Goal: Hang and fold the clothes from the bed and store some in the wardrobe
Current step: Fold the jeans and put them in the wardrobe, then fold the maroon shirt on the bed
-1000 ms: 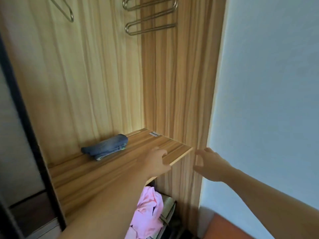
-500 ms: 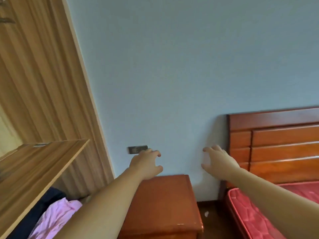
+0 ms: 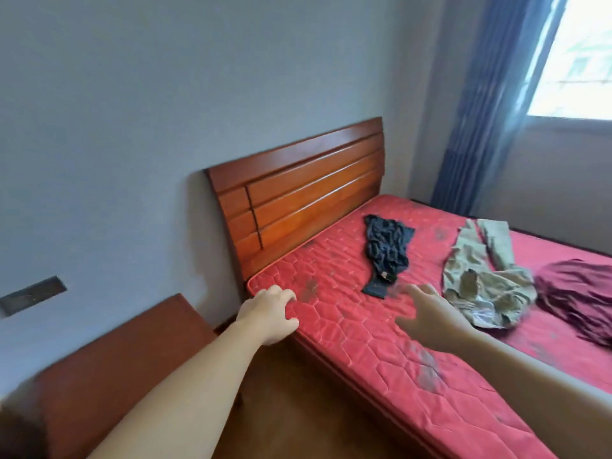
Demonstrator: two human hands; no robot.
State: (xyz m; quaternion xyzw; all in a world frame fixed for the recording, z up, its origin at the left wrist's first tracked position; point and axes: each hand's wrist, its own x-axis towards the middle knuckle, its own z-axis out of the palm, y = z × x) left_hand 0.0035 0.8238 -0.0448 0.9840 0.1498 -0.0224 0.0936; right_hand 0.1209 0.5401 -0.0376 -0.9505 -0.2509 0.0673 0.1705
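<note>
We're facing the bed [image 3: 347, 329] w/ both arms stretched out over it. Left hand [image 3: 270, 313] hangs above the near mattress corner, fingers loosely curled, holding nothing. Right hand [image 3: 430, 313] is out flat-ish over the mattress, fingers spread & relaxed, also empty; it's a bit blurred.

3 pieces left on the mattress: a dark crumpled garment [image 3: 385, 251] nearest the headboard [image 3: 298, 193], just beyond our right fingertips; olive trousers [image 3: 483, 279] beside it, legs running toward the far side; a maroon garment [image 3: 579, 293] bunched at the right edge.

Handling, our guess: all soft, light, limp, no stiffness, so they'll sag & trail if pinched at one spot. Dark piece looks thin, prob. best taken at its near hem w/ both hands. Trousers heavier; take at the waistband, near end, so the legs hang straight for folding.
</note>
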